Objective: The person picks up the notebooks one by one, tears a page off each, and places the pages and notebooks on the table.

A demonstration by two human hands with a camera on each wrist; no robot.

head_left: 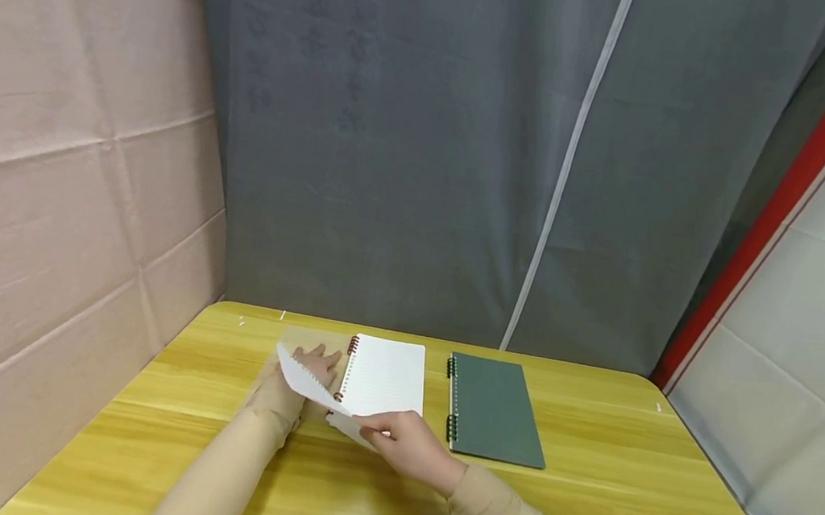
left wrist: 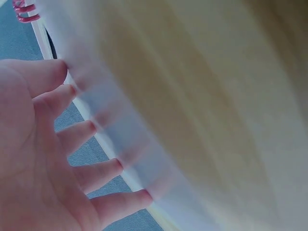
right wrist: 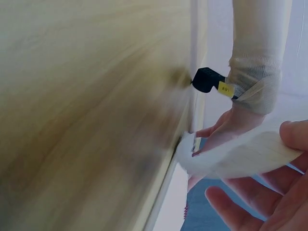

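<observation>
While the left hand (head_left: 298,382) lies flat with straight, spread fingers on the turned-back clear cover at the lower middle-left of the head view, the step in hand looks like the turning or pulling of a single sheet out of the open white ruled notebook with red spiral rings (head_left: 383,376), which sits on the yellow wooden table (head_left: 584,481) just left of centre. Just right of that hand, the loose-curling white perforated sheet of paper (head_left: 311,384) arches over its fingers, and the right hand (head_left: 405,444) pinches the sheet's near edge between thumb and curled fingers, low in the centre of the frame. Further right, a closed dark green spiral notebook (head_left: 495,409) lies apart from the open one, untouched. I judge that the next move calls for a steady pull along the perforations while the left palm keeps the book from sliding, or the page may tear unevenly. Only the head view shows both notebooks and the table layout; the left wrist view, though blurred, shows the fingers (left wrist: 77,137) fanned wide against the page edge and a bit of red rings (left wrist: 23,10) at upper left; the right wrist view shows the pinched paper (right wrist: 245,156) bowed, and a black tagged wrist device (right wrist: 209,81) on the opposite arm.
</observation>
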